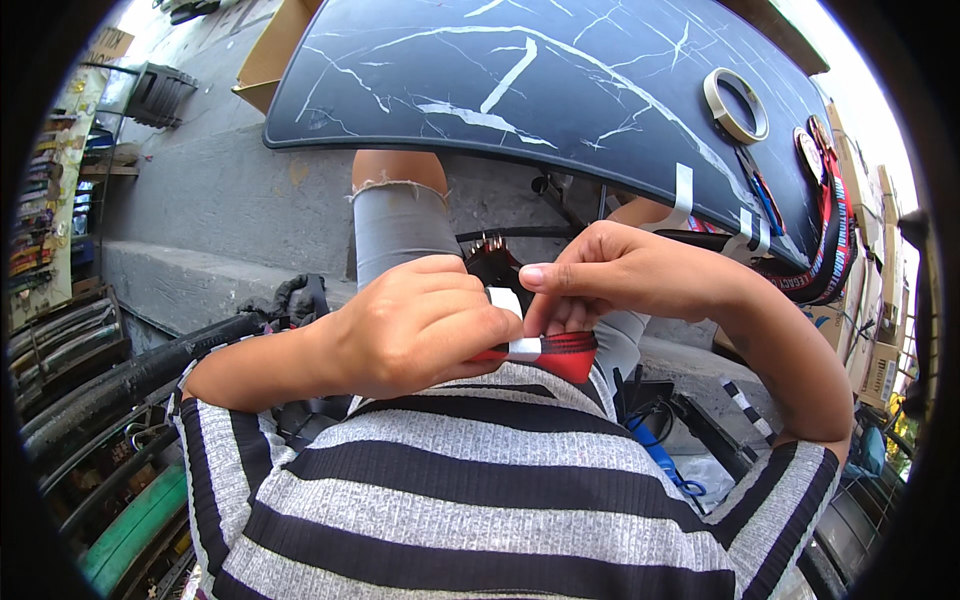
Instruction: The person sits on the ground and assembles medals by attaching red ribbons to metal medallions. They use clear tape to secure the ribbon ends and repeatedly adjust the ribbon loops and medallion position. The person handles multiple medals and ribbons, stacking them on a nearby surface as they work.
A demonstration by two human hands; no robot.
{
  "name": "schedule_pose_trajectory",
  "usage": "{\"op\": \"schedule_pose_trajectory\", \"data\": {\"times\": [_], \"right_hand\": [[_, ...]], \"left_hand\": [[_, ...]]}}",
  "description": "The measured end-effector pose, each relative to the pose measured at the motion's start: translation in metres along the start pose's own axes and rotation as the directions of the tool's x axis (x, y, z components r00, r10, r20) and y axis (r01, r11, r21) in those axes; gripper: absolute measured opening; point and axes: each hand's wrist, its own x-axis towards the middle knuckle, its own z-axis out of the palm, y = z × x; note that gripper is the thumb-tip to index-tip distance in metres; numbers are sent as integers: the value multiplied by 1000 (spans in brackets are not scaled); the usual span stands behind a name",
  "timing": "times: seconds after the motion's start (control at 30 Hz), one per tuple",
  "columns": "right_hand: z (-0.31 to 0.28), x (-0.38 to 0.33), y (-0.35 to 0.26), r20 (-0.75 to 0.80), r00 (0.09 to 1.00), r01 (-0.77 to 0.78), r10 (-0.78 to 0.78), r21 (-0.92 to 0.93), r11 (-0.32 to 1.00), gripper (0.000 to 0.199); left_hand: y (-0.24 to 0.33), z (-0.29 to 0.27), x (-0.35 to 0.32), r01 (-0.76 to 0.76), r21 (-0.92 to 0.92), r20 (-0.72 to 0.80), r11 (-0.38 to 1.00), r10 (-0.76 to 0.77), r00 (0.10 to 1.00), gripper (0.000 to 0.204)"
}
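My left hand is closed around a folded red and black ribbon, just in front of my striped shirt. A strip of white tape lies across the ribbon beside my left fingertips. Another white piece stands up behind those fingers. My right hand curls its fingers at the ribbon's right part, and its thumb sticks out to the left above them. The fingers of both hands partly hide the ribbon.
A dark marble-patterned table spans the far side. On it lie a tape roll, scissors and medals with red and black ribbons. Tape strips hang from its near edge. Tires stand at lower left.
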Motion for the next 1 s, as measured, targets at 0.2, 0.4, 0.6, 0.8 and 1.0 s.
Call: {"op": "schedule_pose_trajectory", "data": {"times": [0.2, 0.4, 0.6, 0.8, 1.0], "right_hand": [[1, 5, 2, 103, 979, -188, 175, 139, 972, 49], [18, 1, 13, -124, 991, 102, -59, 378, 920, 24], [33, -9, 17, -329, 906, 368, -266, 301, 880, 15], [34, 1, 23, -377, 850, 486, -368, 293, 823, 18], [33, 14, 31, -368, 846, 500, -386, 294, 815, 16]], "left_hand": [[4, -3, 0, -114, 50, 29, 992, 112, 993, 23], [3, -7, -1, -42, -29, 21, 999, 43, 999, 24], [10, -4, 0, 250, -225, 29, 942, -250, 968, 37], [19, -19, 10, 594, -252, 232, 764, -548, 803, 68], [16, -32, 21, 813, -147, 458, 564, -690, 561, 64]]}}
